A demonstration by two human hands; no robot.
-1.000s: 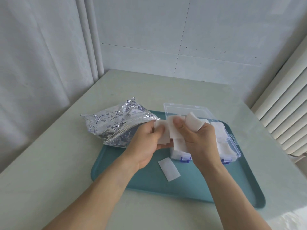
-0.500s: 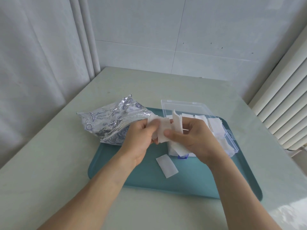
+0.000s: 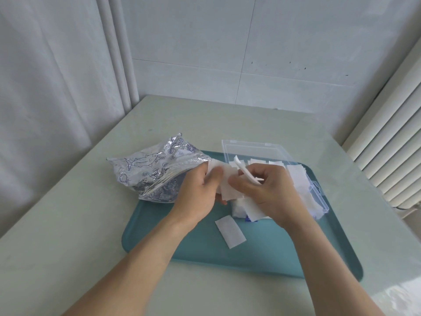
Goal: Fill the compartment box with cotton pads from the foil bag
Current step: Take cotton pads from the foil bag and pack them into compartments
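A crumpled silver foil bag (image 3: 157, 172) with blue fish prints lies on the left end of a teal tray (image 3: 200, 252). The clear compartment box (image 3: 316, 190) sits on the tray's right half, lid open, with white cotton pads piled in it. Over the box's near-left corner my left hand (image 3: 200, 190) and my right hand (image 3: 266, 190) together hold a bunch of white cotton pads (image 3: 227, 190). My right fingers pinch one pad standing on edge. A single loose pad (image 3: 230, 231) lies flat on the tray in front of the box.
The tray rests on a pale table (image 3: 68, 236) set in a corner. White curtains (image 3: 57, 76) hang at the left, and a white radiator (image 3: 391, 137) stands at the right. The tiled wall is behind.
My hands have kept working the bunch of pads over the box. The right hand now pinches one pad on edge rather than a folded wad. The bag and loose pad stay put.
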